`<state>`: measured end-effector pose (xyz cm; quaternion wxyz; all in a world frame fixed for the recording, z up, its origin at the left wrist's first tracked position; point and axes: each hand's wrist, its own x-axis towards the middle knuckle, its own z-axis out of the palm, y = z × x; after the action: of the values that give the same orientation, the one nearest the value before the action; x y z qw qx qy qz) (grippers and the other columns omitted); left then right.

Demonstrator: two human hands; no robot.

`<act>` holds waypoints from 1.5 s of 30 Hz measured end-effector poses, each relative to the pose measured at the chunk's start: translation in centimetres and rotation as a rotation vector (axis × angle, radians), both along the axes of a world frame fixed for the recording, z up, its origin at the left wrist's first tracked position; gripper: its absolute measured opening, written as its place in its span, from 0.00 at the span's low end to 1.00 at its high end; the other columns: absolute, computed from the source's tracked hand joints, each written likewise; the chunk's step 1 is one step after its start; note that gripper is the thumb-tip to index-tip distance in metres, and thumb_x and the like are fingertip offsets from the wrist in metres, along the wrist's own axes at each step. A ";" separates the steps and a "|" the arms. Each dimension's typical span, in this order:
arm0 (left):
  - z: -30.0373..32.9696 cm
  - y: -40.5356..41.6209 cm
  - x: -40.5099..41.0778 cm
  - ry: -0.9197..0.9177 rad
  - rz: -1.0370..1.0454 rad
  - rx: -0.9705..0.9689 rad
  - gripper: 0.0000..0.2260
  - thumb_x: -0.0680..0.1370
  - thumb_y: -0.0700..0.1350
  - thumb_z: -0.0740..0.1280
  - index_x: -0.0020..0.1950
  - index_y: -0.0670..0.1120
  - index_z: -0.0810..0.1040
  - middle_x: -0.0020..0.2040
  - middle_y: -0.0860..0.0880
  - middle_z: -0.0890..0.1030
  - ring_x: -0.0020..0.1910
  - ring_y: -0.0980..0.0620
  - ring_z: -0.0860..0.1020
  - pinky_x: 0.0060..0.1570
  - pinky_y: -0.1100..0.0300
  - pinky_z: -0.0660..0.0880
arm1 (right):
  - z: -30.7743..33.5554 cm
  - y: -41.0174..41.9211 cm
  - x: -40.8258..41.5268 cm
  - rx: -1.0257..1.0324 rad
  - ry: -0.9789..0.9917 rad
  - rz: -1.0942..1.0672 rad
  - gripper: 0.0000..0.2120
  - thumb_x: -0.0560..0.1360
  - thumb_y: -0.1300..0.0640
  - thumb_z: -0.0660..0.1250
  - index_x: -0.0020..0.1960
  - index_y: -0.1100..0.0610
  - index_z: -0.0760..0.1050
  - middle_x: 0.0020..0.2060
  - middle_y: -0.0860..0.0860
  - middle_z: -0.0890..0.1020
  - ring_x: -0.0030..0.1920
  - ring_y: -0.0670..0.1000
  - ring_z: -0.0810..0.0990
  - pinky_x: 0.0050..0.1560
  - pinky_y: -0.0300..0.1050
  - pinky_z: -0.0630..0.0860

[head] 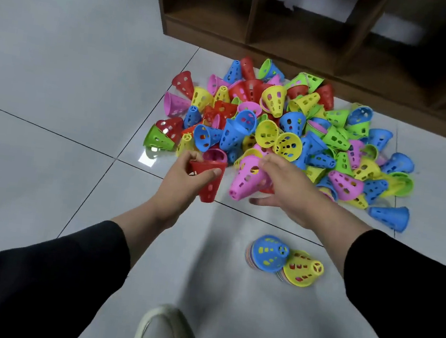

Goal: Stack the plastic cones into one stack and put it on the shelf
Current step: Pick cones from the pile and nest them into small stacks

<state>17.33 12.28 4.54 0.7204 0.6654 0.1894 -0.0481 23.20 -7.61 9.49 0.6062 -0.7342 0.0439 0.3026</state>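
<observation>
Mid-stacking: left hand (pixel 188 168) gripping red cone (pixel 207 179), pink nested inside; right hand (pixel 284 186) grasping pink cone (pixel 247 179) at pile (pixel 291 126) near edge; next, nesting pink into red; shelf (pixel 290 22) far, awaiting stack

Soft even light, glare patch on floor tiles (pixel 149 157), edges warped.

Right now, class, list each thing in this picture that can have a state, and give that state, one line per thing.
Left hand: grips a red cone, a pink one nested inside.
Red cone: held off the floor, narrow end down.
Right hand: holds a pink cone.
Pink cone: tilted, narrow end toward the person.
Cone pile: loose, unstacked, on the floor.
Blue-topped stack: standing on the floor.
Yellow-topped stack: beside it, leaning.
Shelf: compartments hold no cones.
</observation>
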 end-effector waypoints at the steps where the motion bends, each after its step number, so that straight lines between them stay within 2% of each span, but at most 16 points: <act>1: 0.9 -1.1 -0.3 -0.008 -0.044 -0.011 0.19 0.70 0.50 0.75 0.54 0.47 0.72 0.55 0.36 0.80 0.47 0.35 0.81 0.47 0.37 0.79 | 0.9 -0.9 -0.7 0.051 0.029 0.009 0.08 0.82 0.57 0.61 0.45 0.55 0.74 0.43 0.56 0.74 0.44 0.54 0.76 0.49 0.66 0.81; 4: 3.0 -4.6 -1.1 -0.019 -0.142 -0.094 0.20 0.73 0.48 0.74 0.62 0.48 0.72 0.57 0.41 0.79 0.46 0.44 0.82 0.42 0.49 0.80 | 2.8 -3.3 -2.6 0.064 -0.028 0.014 0.08 0.80 0.59 0.65 0.42 0.56 0.74 0.40 0.57 0.77 0.42 0.55 0.80 0.50 0.61 0.82; 7: 4.5 -8.1 -2.1 -0.047 -0.173 -0.163 0.18 0.78 0.42 0.70 0.65 0.46 0.69 0.55 0.44 0.79 0.44 0.46 0.81 0.41 0.50 0.78 | 3.1 -5.3 -4.3 0.072 -0.150 -0.144 0.05 0.76 0.57 0.71 0.45 0.54 0.75 0.42 0.53 0.81 0.40 0.51 0.81 0.45 0.50 0.81; 10: 5.2 -10.3 -2.9 -0.081 -0.213 -0.142 0.19 0.78 0.42 0.70 0.66 0.49 0.69 0.55 0.45 0.80 0.44 0.46 0.81 0.40 0.51 0.76 | 2.2 -7.5 -6.3 0.012 -0.231 -0.315 0.22 0.65 0.47 0.79 0.55 0.48 0.75 0.57 0.50 0.79 0.54 0.49 0.82 0.53 0.47 0.80; 12: 5.4 -10.7 -3.4 -0.097 -0.256 -0.077 0.22 0.77 0.45 0.72 0.68 0.53 0.68 0.56 0.46 0.80 0.44 0.48 0.80 0.39 0.53 0.75 | 2.8 -9.1 -7.8 -0.140 -0.284 -0.326 0.29 0.65 0.46 0.80 0.62 0.47 0.72 0.59 0.48 0.77 0.56 0.48 0.79 0.52 0.42 0.78; 14: 5.3 -10.3 -4.1 -0.089 -0.297 0.066 0.26 0.75 0.48 0.73 0.69 0.57 0.65 0.55 0.47 0.80 0.41 0.52 0.79 0.37 0.56 0.75 | 3.2 -11.5 -8.7 -0.348 -0.339 -0.189 0.35 0.67 0.45 0.79 0.69 0.48 0.68 0.60 0.47 0.76 0.56 0.47 0.78 0.47 0.38 0.74; 17: 4.9 -8.9 -5.0 -0.099 -0.398 0.391 0.26 0.75 0.49 0.74 0.67 0.56 0.63 0.53 0.49 0.81 0.40 0.58 0.80 0.39 0.63 0.75 | 3.4 -14.4 -9.6 -0.636 -0.382 0.173 0.42 0.70 0.44 0.76 0.77 0.48 0.60 0.65 0.47 0.75 0.58 0.48 0.75 0.51 0.41 0.70; 19: 4.7 -8.2 -5.4 -0.115 -0.474 0.596 0.24 0.75 0.49 0.73 0.67 0.53 0.65 0.51 0.52 0.81 0.44 0.58 0.81 0.39 0.66 0.74 | 2.9 -15.2 -9.9 -0.778 -0.362 0.422 0.43 0.72 0.46 0.74 0.79 0.48 0.54 0.70 0.50 0.70 0.58 0.50 0.75 0.52 0.42 0.71; 21: 4.7 -8.2 -5.6 -0.141 -0.578 0.775 0.25 0.75 0.49 0.74 0.69 0.53 0.67 0.51 0.53 0.80 0.44 0.56 0.80 0.39 0.68 0.73 | 2.3 -15.1 -9.9 -0.882 -0.287 0.620 0.46 0.72 0.49 0.74 0.80 0.46 0.49 0.71 0.53 0.65 0.54 0.54 0.78 0.51 0.48 0.78; 23: 4.6 -8.5 -5.5 -0.204 -0.736 0.969 0.28 0.73 0.50 0.74 0.70 0.53 0.69 0.55 0.49 0.81 0.48 0.50 0.79 0.45 0.61 0.76 | 1.6 -14.4 -9.8 -0.965 -0.258 0.758 0.49 0.70 0.51 0.75 0.79 0.45 0.45 0.68 0.55 0.63 0.48 0.59 0.81 0.46 0.55 0.82; 25: 4.4 -9.3 -5.0 -0.247 -0.886 1.114 0.28 0.72 0.53 0.74 0.71 0.53 0.70 0.56 0.47 0.81 0.51 0.47 0.79 0.50 0.54 0.77 | 0.8 -13.6 -9.4 -1.027 -0.312 0.865 0.52 0.69 0.50 0.77 0.80 0.47 0.44 0.64 0.55 0.66 0.50 0.60 0.80 0.46 0.55 0.81; 27: 4.0 -10.3 -4.1 -0.260 -1.006 1.221 0.27 0.73 0.55 0.73 0.70 0.53 0.72 0.52 0.48 0.81 0.48 0.47 0.77 0.48 0.55 0.76 | 0.1 -12.7 -9.0 -1.085 -0.390 0.936 0.54 0.69 0.48 0.77 0.80 0.51 0.43 0.62 0.56 0.70 0.54 0.59 0.77 0.50 0.52 0.78; 30: 2.9 -11.9 -3.1 -0.234 -1.086 1.331 0.25 0.73 0.58 0.72 0.67 0.52 0.72 0.49 0.47 0.81 0.47 0.46 0.78 0.45 0.52 0.78 | -1.2 -11.8 -8.5 -1.127 -0.419 0.956 0.55 0.70 0.49 0.76 0.80 0.55 0.40 0.62 0.57 0.73 0.57 0.58 0.77 0.48 0.50 0.76; 35: 1.1 -12.7 -3.1 -0.211 -0.996 1.234 0.22 0.76 0.55 0.70 0.65 0.49 0.70 0.53 0.46 0.79 0.48 0.45 0.77 0.43 0.53 0.74 | -2.8 -12.5 -8.4 -1.059 -0.438 0.837 0.53 0.69 0.48 0.77 0.80 0.50 0.45 0.64 0.56 0.70 0.60 0.58 0.76 0.56 0.53 0.76; 40: -0.8 -11.6 -3.5 -0.253 -0.987 1.147 0.20 0.77 0.57 0.68 0.64 0.51 0.70 0.54 0.48 0.77 0.49 0.45 0.77 0.42 0.55 0.71 | -4.0 -13.6 -9.0 -0.887 -0.428 0.660 0.46 0.70 0.52 0.76 0.80 0.48 0.53 0.74 0.50 0.62 0.67 0.53 0.72 0.65 0.48 0.71; 45: -1.4 -11.3 -3.1 -0.273 -0.974 1.078 0.21 0.76 0.59 0.69 0.64 0.52 0.70 0.55 0.49 0.76 0.51 0.45 0.77 0.44 0.53 0.74 | -5.4 -13.6 -9.5 -0.848 -0.474 0.532 0.36 0.73 0.53 0.73 0.77 0.52 0.61 0.70 0.50 0.67 0.66 0.52 0.73 0.65 0.44 0.70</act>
<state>14.22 0.95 3.10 0.2079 0.9357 -0.2215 -0.1795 13.75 -21.18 4.14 0.1534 -0.9477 -0.1627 0.2278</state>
